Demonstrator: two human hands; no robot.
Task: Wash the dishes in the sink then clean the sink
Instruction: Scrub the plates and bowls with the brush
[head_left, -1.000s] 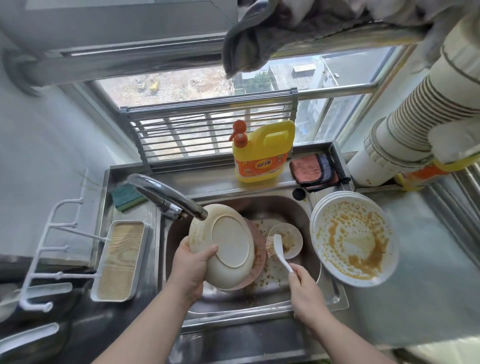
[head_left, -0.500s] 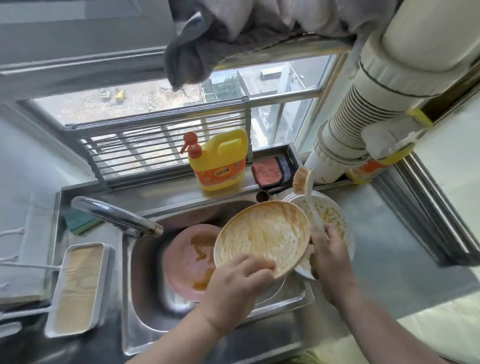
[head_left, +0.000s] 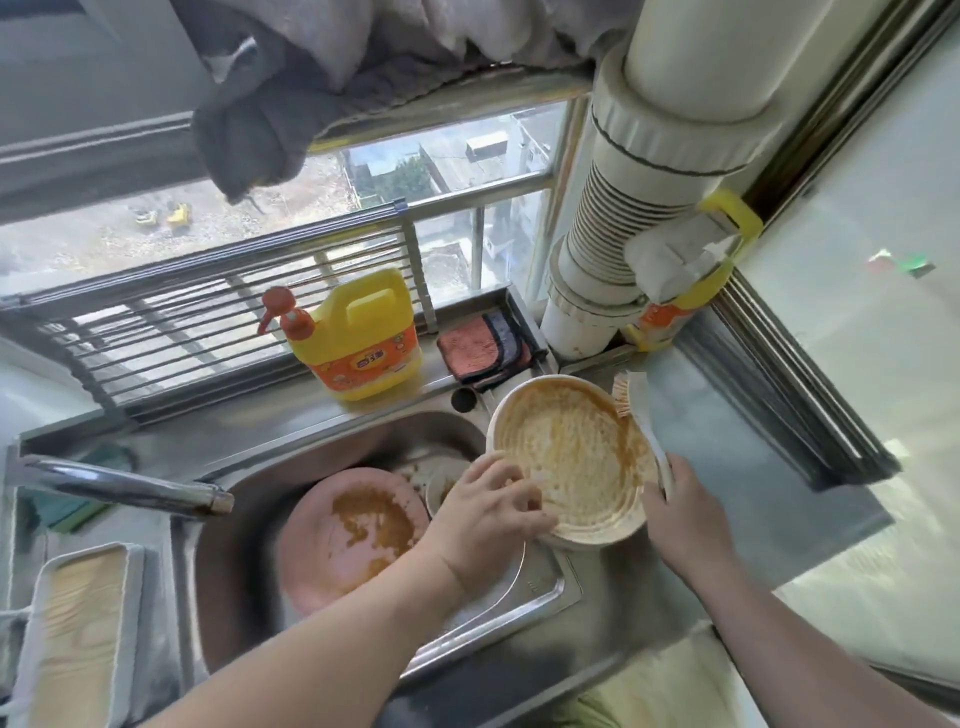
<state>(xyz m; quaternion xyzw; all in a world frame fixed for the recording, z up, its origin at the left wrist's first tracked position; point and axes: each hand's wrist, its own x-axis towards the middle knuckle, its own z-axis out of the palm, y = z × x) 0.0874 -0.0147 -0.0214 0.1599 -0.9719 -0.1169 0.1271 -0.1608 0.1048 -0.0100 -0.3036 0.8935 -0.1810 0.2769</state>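
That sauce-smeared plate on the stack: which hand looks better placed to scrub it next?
The right hand, probably: it already holds the white dish brush beside the plate. The left hand grips the plate's near rim, so it better suits steadying.

Your only label sits on the yellow detergent bottle (head_left: 363, 338): an orange band with a small white panel of characters, too blurred for you to read. The second yellow bottle (head_left: 670, 317) behind the white pipe (head_left: 623, 218) shows orange print, also unreadable.
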